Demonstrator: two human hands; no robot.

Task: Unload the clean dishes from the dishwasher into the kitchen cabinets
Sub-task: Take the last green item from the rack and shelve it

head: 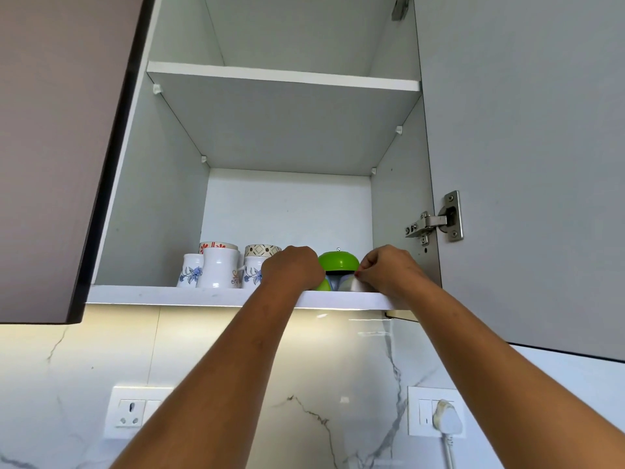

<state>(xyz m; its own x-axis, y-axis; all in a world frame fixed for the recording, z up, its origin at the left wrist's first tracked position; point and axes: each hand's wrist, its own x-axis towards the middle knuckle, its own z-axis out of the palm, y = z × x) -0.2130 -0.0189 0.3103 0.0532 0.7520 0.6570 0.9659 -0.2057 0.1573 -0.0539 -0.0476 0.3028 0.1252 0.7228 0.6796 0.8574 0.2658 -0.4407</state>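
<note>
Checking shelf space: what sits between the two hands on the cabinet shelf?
Head view: an upturned bright green bowl stacked on other dishes, between left hand and right hand.

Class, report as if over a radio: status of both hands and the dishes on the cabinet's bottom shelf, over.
Left grip curled by inverted green bowl, hold hidden. Right grip pinches pale dish. Mugs crowd left.

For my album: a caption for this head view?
Left hand and right hand arrange stacked bowls beside mugs on the cabinet shelf.

1 head camera looks steeply up (from below, close) into the open cabinet (162, 198).
</note>
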